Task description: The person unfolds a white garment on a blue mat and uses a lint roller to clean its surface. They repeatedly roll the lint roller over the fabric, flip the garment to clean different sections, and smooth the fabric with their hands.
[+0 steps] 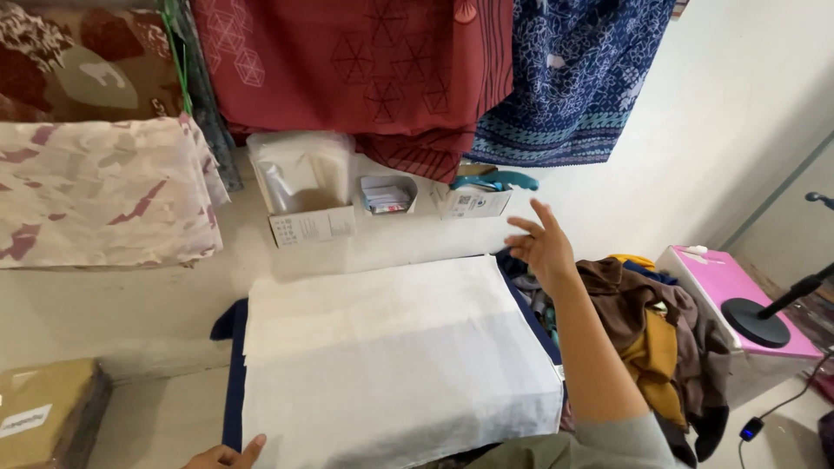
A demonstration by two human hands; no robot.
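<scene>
White cloth (395, 365) lies spread flat in front of me on a dark blue pad (233, 382) that shows along its left and right edges, all of it on the pale surface (165, 304). My left hand (228, 455) rests at the cloth's near left corner, fingers flat and holding nothing; only part of it is in view. My right hand (543, 245) is raised over the far right corner of the cloth, fingers spread wide and empty, not touching anything.

Just right of that hand a heap of clothes (651, 334) in brown, mustard and dark colours crowds against the pad's right edge. Beyond it stands a pink box (725, 287) with a black round stand base (756, 323) on it.

Against the wall behind the cloth sit an open cardboard box (304, 204) with clear plastic bags, a small tray of cards (388, 194), and a teal-handled tool (493, 181) on a small white box (476, 204). Red patterned fabric (365, 69) and blue patterned fabric (573, 78) hang above them. A folded pink-and-cream fabric (100, 191) lies to the left, and a tan packet (48, 412) at the near left.
</scene>
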